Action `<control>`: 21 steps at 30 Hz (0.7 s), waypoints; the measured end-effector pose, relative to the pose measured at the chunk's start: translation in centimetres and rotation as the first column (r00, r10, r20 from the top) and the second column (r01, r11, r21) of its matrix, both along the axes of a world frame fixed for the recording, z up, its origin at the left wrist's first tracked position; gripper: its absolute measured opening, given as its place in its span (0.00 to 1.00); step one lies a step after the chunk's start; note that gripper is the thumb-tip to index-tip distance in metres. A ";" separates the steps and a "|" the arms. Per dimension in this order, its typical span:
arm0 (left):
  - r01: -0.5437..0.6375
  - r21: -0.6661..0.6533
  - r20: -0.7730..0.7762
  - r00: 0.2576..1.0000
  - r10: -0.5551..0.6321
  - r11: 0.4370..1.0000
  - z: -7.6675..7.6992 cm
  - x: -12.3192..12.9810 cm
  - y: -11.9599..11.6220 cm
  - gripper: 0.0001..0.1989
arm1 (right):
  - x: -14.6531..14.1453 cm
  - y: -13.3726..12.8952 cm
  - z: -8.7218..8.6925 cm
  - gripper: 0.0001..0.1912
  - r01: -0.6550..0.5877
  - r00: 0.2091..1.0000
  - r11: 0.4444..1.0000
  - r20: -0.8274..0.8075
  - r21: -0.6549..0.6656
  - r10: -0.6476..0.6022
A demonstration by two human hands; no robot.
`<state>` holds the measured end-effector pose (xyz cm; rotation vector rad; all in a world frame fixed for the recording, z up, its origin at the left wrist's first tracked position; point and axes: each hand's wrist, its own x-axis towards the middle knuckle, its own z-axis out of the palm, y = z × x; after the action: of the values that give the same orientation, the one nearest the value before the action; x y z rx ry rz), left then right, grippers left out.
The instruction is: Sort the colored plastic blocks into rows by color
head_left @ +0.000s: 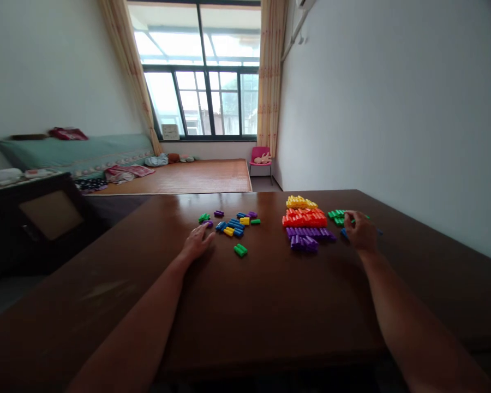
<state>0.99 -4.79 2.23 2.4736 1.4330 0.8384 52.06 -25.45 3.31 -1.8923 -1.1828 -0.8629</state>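
Note:
My left hand [197,242] rests at the left of a loose mix of small pieces, its fingertips at a purple piece [208,224] and its thumb apart. Blue pieces [234,224], a yellow piece [244,221] and a green pair [240,250] lie to its right. My right hand [358,229] is over the green pieces [336,214] at the right, fingers bent together; what they hold, if anything, is hidden. Between the hands, yellow [300,202], orange-red [304,218] and purple pieces [311,234] lie in grouped rows.
The dark brown table [270,305] fills the foreground. Beyond it are a low bed [196,176], a pink chair [261,155] and a window. A dark cabinet [28,218] stands at the left, a white wall at the right.

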 end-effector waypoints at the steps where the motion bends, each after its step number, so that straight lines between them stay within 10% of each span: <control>1: 0.027 -0.024 -0.047 0.998 -0.028 0.999 -0.2 0.1 -0.1 0.28 | -0.2 0.0 0.0 0.18 -0.008 1.000 1.000 0.021 0.000 0.008; 8: 0.300 -0.027 -0.097 0.949 -0.301 0.954 0.1 1.7 -2.0 0.19 | -7.5 1.6 1.8 0.17 -0.196 0.975 0.977 0.085 -0.082 0.203; 15: 0.154 -0.041 0.017 0.988 -0.154 0.987 0.3 1.8 -1.8 0.18 | -22.5 8.5 4.1 0.16 -0.528 0.757 0.611 0.000 -0.590 0.654; 21: 0.089 -0.080 0.084 0.993 -0.082 0.993 0.4 1.3 -1.7 0.16 | -30.0 16.3 3.2 0.22 -0.498 0.752 0.496 -0.068 -0.712 0.656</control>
<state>2.27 -6.53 2.59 2.3925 1.2979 0.8334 22.05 -9.14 6.54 -1.7052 -2.3791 -0.2115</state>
